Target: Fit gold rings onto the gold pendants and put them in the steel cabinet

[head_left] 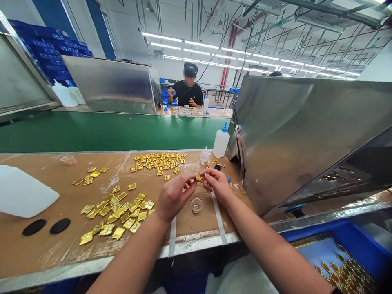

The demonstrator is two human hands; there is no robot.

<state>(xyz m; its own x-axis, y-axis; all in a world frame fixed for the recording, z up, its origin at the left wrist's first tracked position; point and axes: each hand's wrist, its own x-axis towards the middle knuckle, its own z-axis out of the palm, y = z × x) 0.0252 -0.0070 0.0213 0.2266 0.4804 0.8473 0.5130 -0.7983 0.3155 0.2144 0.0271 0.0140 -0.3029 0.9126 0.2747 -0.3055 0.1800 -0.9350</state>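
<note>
Between the fingertips of my left hand (177,192) and my right hand (217,183) is a small gold-coloured metal piece (199,177). Both hands pinch it above the cardboard-covered bench, and its exact kind is too small to make out. Just below them stands a small clear cup (196,206). Flat square gold pieces (122,208) lie scattered to the left of my left hand. Beyond the hands, a cluster of smaller gold pieces (157,160) is spread out. A black round cap (217,168) and a few tiny gold parts rest behind my right hand.
A white bottle with a blue tip (221,141) and a small squeeze bottle (205,156) stand behind the hands. Metal panels (306,134) rise at right. A green belt (122,130) runs behind the bench; a person (187,92) sits beyond. A blue bin (361,245) holds gold parts.
</note>
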